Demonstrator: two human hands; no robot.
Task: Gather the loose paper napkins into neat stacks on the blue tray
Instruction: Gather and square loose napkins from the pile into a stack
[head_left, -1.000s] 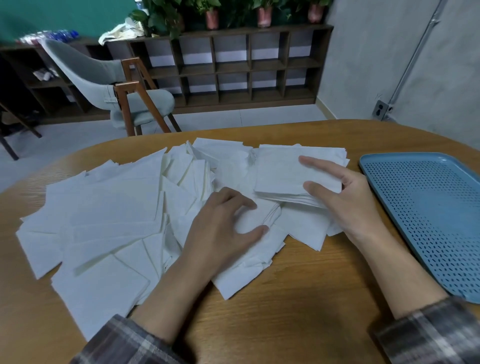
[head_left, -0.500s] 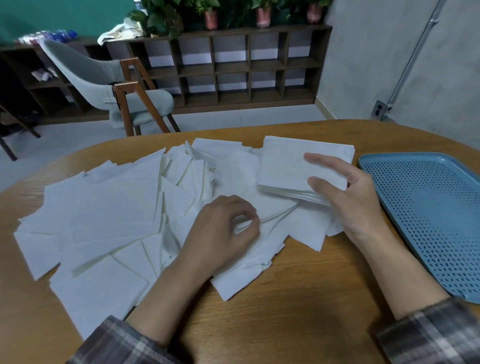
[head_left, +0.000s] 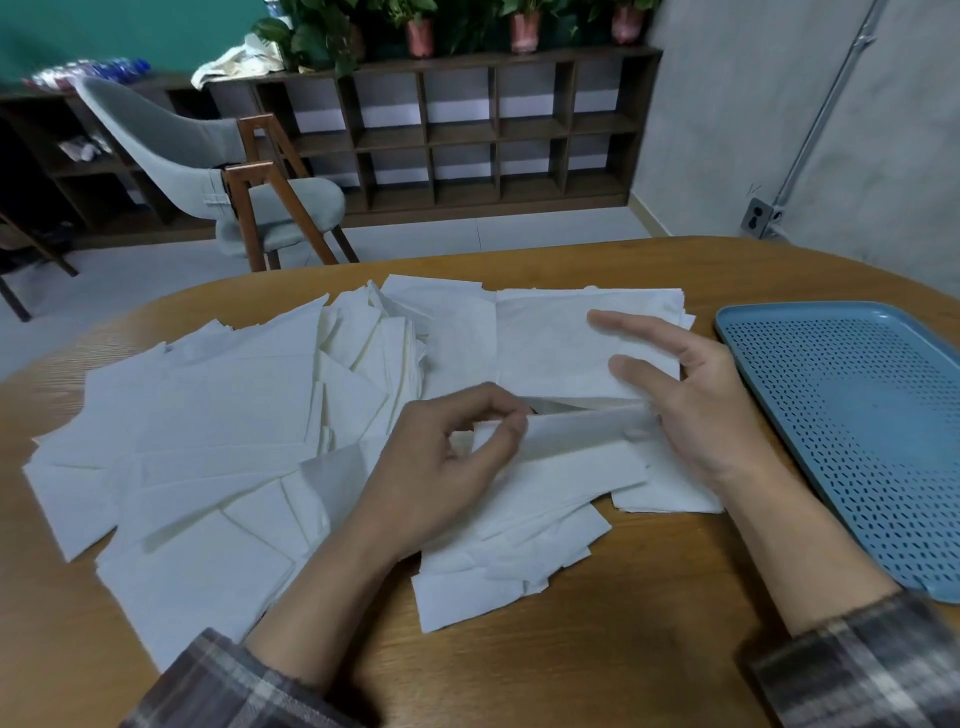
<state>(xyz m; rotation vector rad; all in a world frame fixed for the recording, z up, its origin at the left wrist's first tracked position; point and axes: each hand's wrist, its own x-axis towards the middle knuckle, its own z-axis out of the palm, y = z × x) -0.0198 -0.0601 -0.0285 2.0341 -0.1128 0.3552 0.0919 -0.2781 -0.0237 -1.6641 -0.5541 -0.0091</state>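
Napkin stack (head_left: 550, 343) gripped in right hand (head_left: 696, 415), thumb on top. Lower fingers are hidden beneath, so hold is judged probable. Single napkin (head_left: 571, 434) is pinched at its edge by left hand (head_left: 441, 467), just below stack, long axis left-to-right. Blue tray (head_left: 857, 415) lies right of right hand, nearer that hand; nothing laid in it. Loose napkins (head_left: 208, 415) are spread over table (head_left: 623, 649) at left.

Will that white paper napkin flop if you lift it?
Probably floppy: the thin white paper napkin pinched by the left hand bends over. Likely very light; a pinch lifts it. The white napkin stack in the right hand looks firmer.
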